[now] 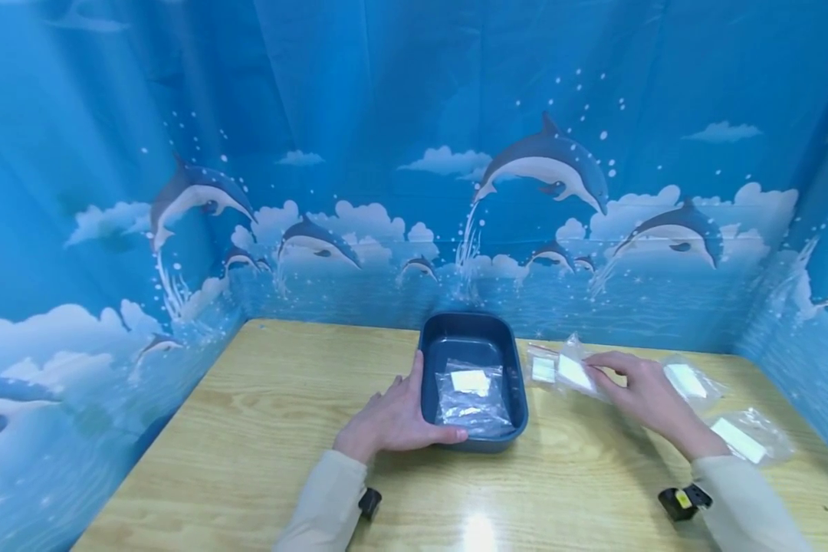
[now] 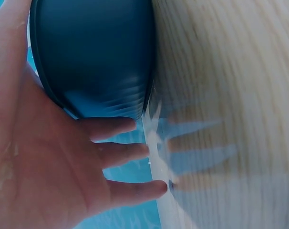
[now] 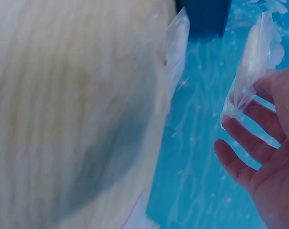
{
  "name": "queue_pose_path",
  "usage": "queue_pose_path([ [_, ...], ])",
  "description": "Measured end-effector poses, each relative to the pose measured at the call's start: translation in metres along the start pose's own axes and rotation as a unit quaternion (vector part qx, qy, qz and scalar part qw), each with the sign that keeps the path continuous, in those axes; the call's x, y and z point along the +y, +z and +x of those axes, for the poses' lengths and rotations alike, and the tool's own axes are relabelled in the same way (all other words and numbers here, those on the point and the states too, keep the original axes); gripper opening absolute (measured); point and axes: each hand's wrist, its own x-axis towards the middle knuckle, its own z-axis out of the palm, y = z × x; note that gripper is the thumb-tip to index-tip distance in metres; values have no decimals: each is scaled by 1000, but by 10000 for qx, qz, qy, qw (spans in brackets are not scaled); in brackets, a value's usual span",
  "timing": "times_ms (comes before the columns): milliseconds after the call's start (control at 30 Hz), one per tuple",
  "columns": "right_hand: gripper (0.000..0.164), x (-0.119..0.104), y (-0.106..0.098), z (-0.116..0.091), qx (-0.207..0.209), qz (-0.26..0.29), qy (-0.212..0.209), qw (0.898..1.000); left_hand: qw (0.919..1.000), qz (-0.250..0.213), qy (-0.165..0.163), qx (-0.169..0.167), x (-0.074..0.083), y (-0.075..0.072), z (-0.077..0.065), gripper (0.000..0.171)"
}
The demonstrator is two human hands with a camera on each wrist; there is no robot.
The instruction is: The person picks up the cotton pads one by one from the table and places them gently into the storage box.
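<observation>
The left hand (image 1: 396, 418) rests straight-fingered against the tray (image 1: 517, 399), seemingly steadying it; right of the tray, the right hand (image 1: 640, 389) pinches 1 clear bag (image 1: 574, 372), likely because its plastic is limp.

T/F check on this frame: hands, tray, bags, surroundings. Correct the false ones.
1. The right hand pinches a clear plastic bag with a white rectangle. True.
2. The left hand touches a dark blue, rounded-rectangular tray. True.
3. The tray has no bag in it. False: at least one clear bag lies inside.
4. The tray stands right of the right hand. False: it stands left of it.
5. A blue, dolphin-printed curtain hangs behind the pale wood-grain tabletop. True.
</observation>
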Motion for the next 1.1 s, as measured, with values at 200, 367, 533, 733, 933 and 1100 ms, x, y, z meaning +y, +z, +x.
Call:
queue_pose_path([
  [200,20,-23,1,11,198,117,-190,9996,9999,26,-86,-106,0,-1,0,142],
  [367,20,-39,3,18,263,216,-302,9990,9997,58,-147,-188,1,-2,-1,143],
  [533,21,-51,8,24,296,364,-435,9979,9995,83,-204,-222,1,-2,-2,142],
  [733,20,-64,16,33,156,590,-492,9969,9995,103,-209,-214,2,-3,-2,141],
  [933,20,-76,27,44,160,655,-660,9955,9995,144,-178,-229,2,-3,-1,141],
  [1100,19,-82,34,54,44,696,-740,9948,9996,40,-167,-239,2,-2,0,143],
])
